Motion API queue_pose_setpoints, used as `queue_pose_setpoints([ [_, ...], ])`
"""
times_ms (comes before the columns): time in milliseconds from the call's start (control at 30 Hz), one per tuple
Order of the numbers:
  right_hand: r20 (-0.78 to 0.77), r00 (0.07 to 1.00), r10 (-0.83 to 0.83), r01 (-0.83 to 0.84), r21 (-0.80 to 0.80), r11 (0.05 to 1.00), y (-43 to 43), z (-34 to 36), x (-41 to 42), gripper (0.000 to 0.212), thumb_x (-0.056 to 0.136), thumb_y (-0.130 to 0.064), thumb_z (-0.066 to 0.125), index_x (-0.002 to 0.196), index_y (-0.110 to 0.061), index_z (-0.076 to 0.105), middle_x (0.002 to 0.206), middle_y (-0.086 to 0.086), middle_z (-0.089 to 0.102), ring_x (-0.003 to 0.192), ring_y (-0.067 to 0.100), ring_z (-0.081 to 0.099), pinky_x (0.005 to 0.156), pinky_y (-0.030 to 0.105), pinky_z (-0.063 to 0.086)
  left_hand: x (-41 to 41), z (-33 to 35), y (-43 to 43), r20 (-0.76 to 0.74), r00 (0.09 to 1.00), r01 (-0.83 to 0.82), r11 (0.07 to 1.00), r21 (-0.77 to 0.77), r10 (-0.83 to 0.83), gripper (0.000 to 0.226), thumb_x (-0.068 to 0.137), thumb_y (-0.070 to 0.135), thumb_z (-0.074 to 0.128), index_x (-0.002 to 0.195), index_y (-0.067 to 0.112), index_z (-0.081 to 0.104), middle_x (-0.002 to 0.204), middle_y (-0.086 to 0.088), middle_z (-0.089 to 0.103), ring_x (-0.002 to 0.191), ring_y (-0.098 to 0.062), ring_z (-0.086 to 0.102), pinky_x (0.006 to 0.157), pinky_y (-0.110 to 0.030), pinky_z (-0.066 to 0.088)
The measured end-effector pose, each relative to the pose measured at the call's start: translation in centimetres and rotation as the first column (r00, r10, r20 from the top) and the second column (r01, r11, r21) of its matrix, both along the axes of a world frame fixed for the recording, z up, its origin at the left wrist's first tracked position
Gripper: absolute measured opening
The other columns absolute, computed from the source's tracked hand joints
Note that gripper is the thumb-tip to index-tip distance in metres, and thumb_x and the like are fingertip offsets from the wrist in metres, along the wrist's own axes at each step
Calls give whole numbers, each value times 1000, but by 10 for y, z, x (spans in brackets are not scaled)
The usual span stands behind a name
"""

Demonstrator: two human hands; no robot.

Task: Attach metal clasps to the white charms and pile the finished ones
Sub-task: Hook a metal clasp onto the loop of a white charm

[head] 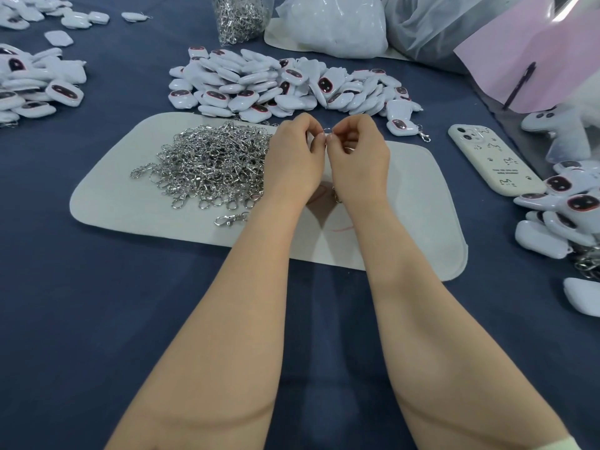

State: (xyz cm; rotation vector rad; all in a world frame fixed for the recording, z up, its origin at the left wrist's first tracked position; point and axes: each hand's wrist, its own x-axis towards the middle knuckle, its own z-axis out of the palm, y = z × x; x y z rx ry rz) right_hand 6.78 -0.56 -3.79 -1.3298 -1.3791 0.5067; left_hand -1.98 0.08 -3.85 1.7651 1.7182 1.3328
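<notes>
My left hand and my right hand meet above the white felt mat, fingertips together. Between them they pinch a small metal ring; a clasp hangs below my right hand, and what else the hands hold is hidden. A heap of silver metal clasps lies on the mat to the left of my left hand. Behind the hands spreads a pile of white charms with dark faces. One charm with a clasp attached lies to the right of that pile.
More charm piles lie at the far left and at the right edge. A cream phone lies to the right of the mat. A bag of clasps and white plastic bags stand at the back. A blue cloth covers the table.
</notes>
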Motion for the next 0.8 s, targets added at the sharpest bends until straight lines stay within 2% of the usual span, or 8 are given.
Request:
queue_pose_setpoints([
  [400, 34, 999, 29, -28, -29, 999, 2, -1, 0, 10, 87, -4, 57, 90, -13, 55, 75, -16, 51, 69, -3, 49, 68, 7, 40, 1, 3, -2, -46, 999, -8, 1000, -4, 8, 12, 93, 12, 50, 97, 8, 60, 102, -11, 62, 94, -26, 55, 79, -32, 41],
  [567, 88, 994, 71, -67, -46, 997, 0, 0, 1, 12, 87, -3, 55, 90, -13, 50, 82, -7, 53, 76, 9, 49, 72, 18, 41, 0, 2, -3, -32, 999, -6, 1000, -10, 5, 11, 92, 10, 50, 96, 6, 59, 101, -11, 62, 94, -25, 54, 78, -29, 39],
  [800, 164, 986, 41, -42, 1, 999, -1, 0, 1, 7, 86, -2, 53, 93, -2, 56, 85, 1, 55, 79, 14, 49, 73, 21, 39, 0, 3, -4, -24, 1000, -11, 1000, -20, 11, 9, 90, 10, 50, 90, 11, 59, 98, -7, 63, 90, -23, 55, 77, -29, 40],
])
